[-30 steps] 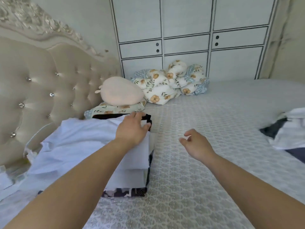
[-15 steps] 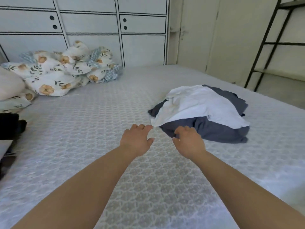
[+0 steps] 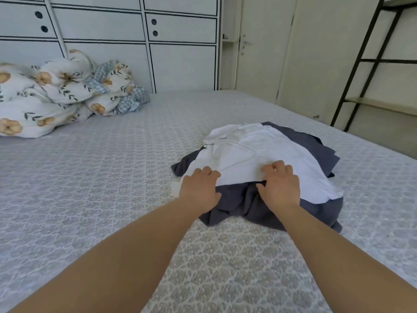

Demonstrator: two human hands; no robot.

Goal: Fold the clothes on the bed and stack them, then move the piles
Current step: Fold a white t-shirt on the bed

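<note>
While both hands rest on the unfolded heap, no garment has yet been lifted. Left hand (image 3: 199, 192) lies palm-down at the near left corner of the white garment (image 3: 255, 159), fingers bent over its hem; whether they actually pinch the cloth cannot be told. Right hand (image 3: 281, 187) sits at the near edge of the same garment, where it overlaps the dark grey garment (image 3: 243, 208), fingers curled and seemingly gathering white fabric, though the grip itself is hidden. The heap sits toward the right edge of the bed (image 3: 112, 177), well apart from the floral duvet (image 3: 56, 93) bunched at the far left corner. Judged step: picking the next item off the unfolded heap, top piece first. Next move likely calls for a firm pinch at two points of the white hem, then lifting it clear of the grey piece beneath and spreading it flat on the open mattress cover nearer the person before folding.
</note>
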